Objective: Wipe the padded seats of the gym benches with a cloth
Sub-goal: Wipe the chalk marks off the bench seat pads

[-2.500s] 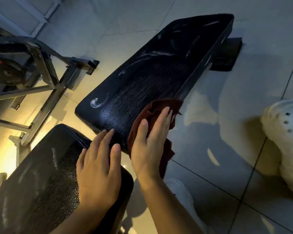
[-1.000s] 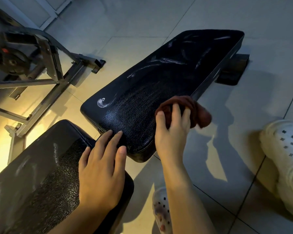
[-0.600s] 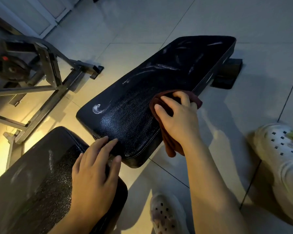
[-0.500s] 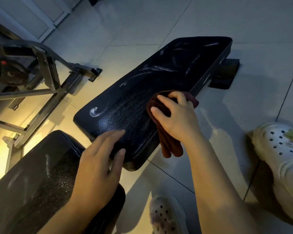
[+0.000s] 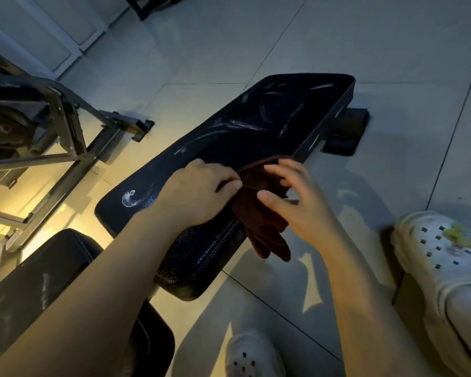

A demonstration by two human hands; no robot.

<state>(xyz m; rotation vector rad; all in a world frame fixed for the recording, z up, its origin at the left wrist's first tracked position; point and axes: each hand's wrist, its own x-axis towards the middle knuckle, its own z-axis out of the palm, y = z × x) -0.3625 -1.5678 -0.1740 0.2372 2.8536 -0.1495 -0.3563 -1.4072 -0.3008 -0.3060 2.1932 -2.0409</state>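
A long black padded bench seat (image 5: pixel 269 123) runs from centre to upper right, streaked with white smears. A dark red cloth (image 5: pixel 259 213) lies over its right edge and hangs down the side. My left hand (image 5: pixel 199 191) rests on the seat and pinches the cloth's left part. My right hand (image 5: pixel 291 197) is over the cloth with its fingers spread, its thumb and fingertips touching the fabric. A second black padded seat (image 5: pixel 38 284) sits at the lower left, under my left forearm.
A grey metal machine frame (image 5: pixel 65 137) with a weight plate (image 5: pixel 6 123) stands at the left. The bench's black foot (image 5: pixel 346 131) sticks out at the upper right. White clogs (image 5: pixel 446 268) stand on the tiled floor at right and bottom.
My left hand left the near seat and moved up onto the long seat to take hold of the cloth. My right hand opened from its grip on the cloth.
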